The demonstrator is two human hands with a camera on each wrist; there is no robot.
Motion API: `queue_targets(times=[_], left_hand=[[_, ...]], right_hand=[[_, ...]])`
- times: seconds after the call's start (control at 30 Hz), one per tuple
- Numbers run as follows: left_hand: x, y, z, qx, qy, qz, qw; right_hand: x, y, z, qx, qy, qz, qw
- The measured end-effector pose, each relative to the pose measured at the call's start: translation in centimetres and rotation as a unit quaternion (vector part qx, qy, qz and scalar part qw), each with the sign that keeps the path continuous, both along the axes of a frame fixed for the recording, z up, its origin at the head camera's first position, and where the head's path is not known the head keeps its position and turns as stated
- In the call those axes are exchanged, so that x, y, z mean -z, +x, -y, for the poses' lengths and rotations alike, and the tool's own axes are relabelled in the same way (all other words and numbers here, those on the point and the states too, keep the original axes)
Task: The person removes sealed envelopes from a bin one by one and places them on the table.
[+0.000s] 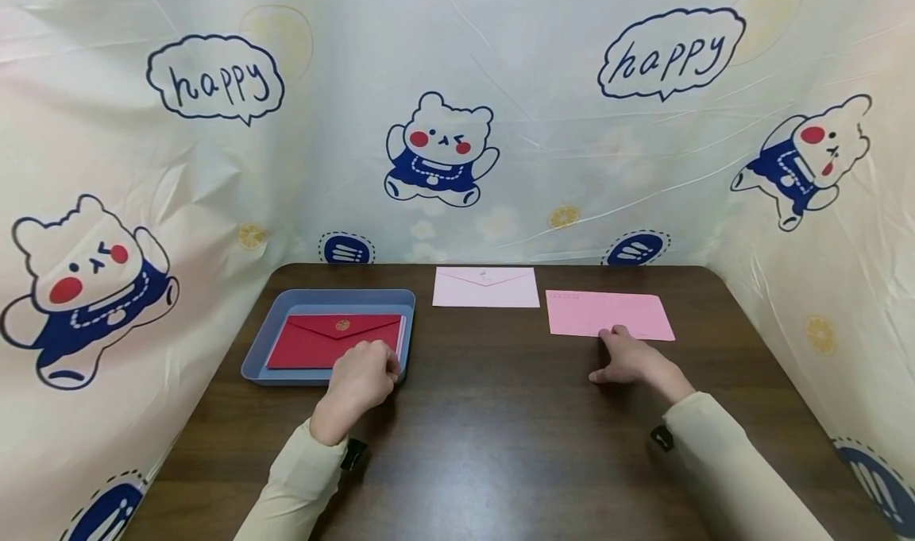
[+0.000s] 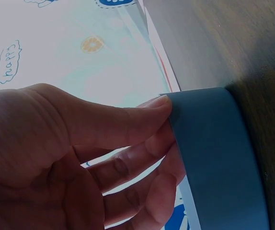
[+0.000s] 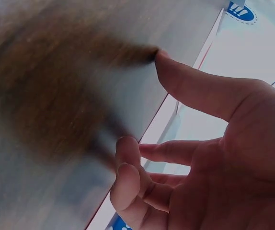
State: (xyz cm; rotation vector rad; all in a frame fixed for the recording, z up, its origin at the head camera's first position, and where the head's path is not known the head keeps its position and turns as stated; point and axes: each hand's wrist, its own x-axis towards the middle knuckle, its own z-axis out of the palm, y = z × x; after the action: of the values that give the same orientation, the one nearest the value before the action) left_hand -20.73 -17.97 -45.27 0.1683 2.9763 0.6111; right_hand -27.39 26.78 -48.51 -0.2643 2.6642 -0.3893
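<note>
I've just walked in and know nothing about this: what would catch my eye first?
Probably the bold red envelope, lying in a blue tray on the table's left side, with the person's left hand at the tray's right end. Next, likely the pink envelope toward the far right, with the right hand at its near edge. Behind, cartoon bears and "happy" bubbles decorate the pale backdrop.

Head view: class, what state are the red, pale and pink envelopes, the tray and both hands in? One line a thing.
Red envelope: flap down, lying in the blue tray.
Blue tray: right way up on the table.
Pale envelope: flat on the table, flap down.
Pink envelope: flat, no flap showing.
Left hand: at the tray's rim; grip unclear.
Right hand: thumb and fingers apart, at the pink envelope's near edge.
</note>
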Motion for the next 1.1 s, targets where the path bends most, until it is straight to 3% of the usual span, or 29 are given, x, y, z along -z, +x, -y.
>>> queue_targets(times=[0.3, 0.37, 0.7, 1.1], left_hand=[[0.1, 0.0, 0.0, 0.002, -0.006, -0.005, 1.0000], [0.1, 0.0, 0.0, 0.002, -0.005, -0.006, 1.0000], [0.0, 0.0, 0.0, -0.002, 0.002, -0.002, 1.0000], [0.2, -0.1, 0.0, -0.002, 0.003, -0.006, 1.0000]], right_hand=[[-0.4, -0.6, 0.3, -0.009, 0.000, -0.010, 1.000], [-1.2, -0.4, 0.7, -0.012, -0.004, -0.005, 1.000], [-1.2, -1.8, 0.7, -0.033, -0.002, -0.029, 0.999], [-1.3, -3.4, 0.7, -0.011, -0.019, -0.009, 1.000]])
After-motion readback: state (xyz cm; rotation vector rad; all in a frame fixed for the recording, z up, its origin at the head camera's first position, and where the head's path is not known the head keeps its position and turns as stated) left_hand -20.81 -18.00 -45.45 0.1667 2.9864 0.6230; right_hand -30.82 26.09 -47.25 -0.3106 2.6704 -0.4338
